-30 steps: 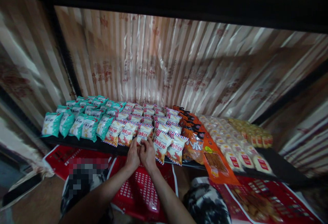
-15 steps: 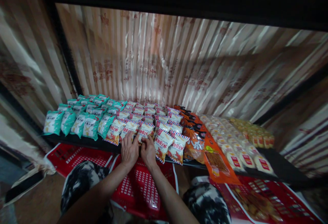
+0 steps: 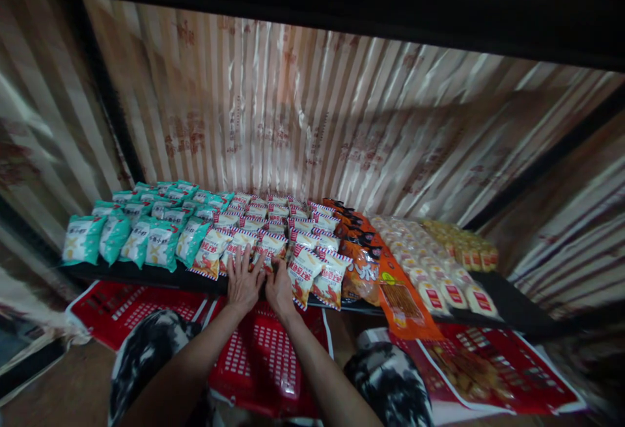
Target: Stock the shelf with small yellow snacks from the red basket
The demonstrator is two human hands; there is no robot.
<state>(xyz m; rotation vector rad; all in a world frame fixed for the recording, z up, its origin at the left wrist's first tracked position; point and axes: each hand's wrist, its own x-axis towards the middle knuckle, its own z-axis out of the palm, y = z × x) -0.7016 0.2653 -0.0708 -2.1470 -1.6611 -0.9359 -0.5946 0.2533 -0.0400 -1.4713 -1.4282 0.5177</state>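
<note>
While the pale striped sheeting (image 3: 273,101) fills the space behind everything, the black shelf (image 3: 517,297) runs across below it and bears all the packets in front of me. Beneath its front edge lie red baskets (image 3: 268,349), one before my arms and others to the left and right; the right one shows brownish goods. My knees, in black-and-white patterned cloth (image 3: 385,381), are on either side of the middle basket. On the shelf, the teal packets (image 3: 163,243) stand in rows at the left, and the white snack packets (image 3: 303,274) with striped edges fill the rows beside them. Next come the orange packets (image 3: 361,271), one long one hanging over the front edge, then the clear-wrapped pale packs (image 3: 430,297) and the yellowish packs (image 3: 481,258) at the far right. My left hand (image 3: 243,282) is open, fingers spread against the lower fronts of the front-row snack packets, gripping none. My right hand (image 3: 280,286) is partly closed, its fingers bent at the bottom of the front packet (image 3: 271,245); I can't tell whether they pinch it. That packet leans back in the front row, just above and between my hands.
</note>
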